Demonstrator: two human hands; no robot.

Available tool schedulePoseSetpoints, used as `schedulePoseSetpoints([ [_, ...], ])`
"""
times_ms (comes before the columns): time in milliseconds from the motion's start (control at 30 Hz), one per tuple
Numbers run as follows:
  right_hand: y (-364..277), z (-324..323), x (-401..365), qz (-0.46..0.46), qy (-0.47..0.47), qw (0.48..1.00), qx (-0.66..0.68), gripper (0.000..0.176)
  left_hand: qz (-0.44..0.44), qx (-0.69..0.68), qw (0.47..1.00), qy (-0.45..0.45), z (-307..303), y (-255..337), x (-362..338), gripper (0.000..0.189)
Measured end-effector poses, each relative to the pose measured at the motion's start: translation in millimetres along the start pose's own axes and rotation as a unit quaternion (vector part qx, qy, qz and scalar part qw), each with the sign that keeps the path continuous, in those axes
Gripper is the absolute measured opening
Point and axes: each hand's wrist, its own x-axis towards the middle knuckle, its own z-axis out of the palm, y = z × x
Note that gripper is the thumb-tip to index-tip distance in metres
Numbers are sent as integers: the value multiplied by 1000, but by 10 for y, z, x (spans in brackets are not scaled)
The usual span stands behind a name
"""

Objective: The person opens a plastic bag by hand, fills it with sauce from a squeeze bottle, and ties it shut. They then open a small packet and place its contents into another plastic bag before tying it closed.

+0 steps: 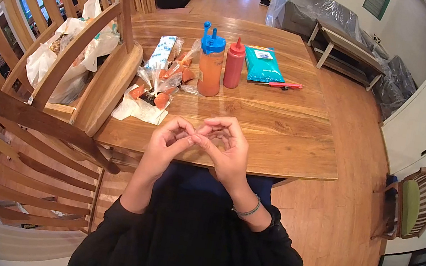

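My left hand (173,137) and my right hand (225,148) meet fingertip to fingertip above the near edge of the wooden table (288,144). Both are closed in a pinch with the fingers curled, and anything between the tips is too small or hidden to make out. Beyond them stands an orange bottle (210,75) with a blue lid and spout. Right of it is a red squeeze bottle (233,69) with a pointed nozzle. White paper (142,111) with orange-brown pieces (161,100) and clear plastic lies ahead of my left hand.
A teal packet (263,66) lies at the back right with a red pen-like tool (285,85) before it. A blue-and-white packet (162,51) lies at the back left. At left, wooden chairs (116,83) hold a white plastic bag (64,61). A plastic-covered sofa (319,8) stands beyond.
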Motion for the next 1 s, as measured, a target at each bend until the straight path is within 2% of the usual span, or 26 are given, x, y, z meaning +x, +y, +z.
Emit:
schedulePoseSetpoints([
  [100,45,-39,-11,15,17,1000,-19,35,-23,7,1000,0,-23,-38,6,5],
  [200,-26,-27,-12,20,39,998,-38,34,-23,-18,999,26,-60,-77,21,4],
  [267,-38,-41,-8,4,31,996,-81,34,-2,-36,997,68,-91,-101,37,5],
  [400,-54,24,-11,-37,16,986,-162,30,-7,-113,990,89,-115,-104,16,11],
  [500,-127,91,-1,-100,22,960,-262,24,1,-195,977,85,-98,-147,1,16],
  [600,-51,80,9,-117,43,951,-284,16,23,-166,983,80,-28,-130,-8,18],
  [700,-28,41,38,-135,67,948,-280,11,56,-46,995,63,-23,-127,2,18],
  [833,-46,37,30,-124,45,950,-284,9,44,10,999,6,24,-109,-30,25],
  [900,-53,66,24,-122,29,952,-279,9,60,28,998,14,17,-121,-25,25],
  [1000,-38,66,22,-185,2,933,-309,10,91,87,990,62,-32,-208,26,26],
])
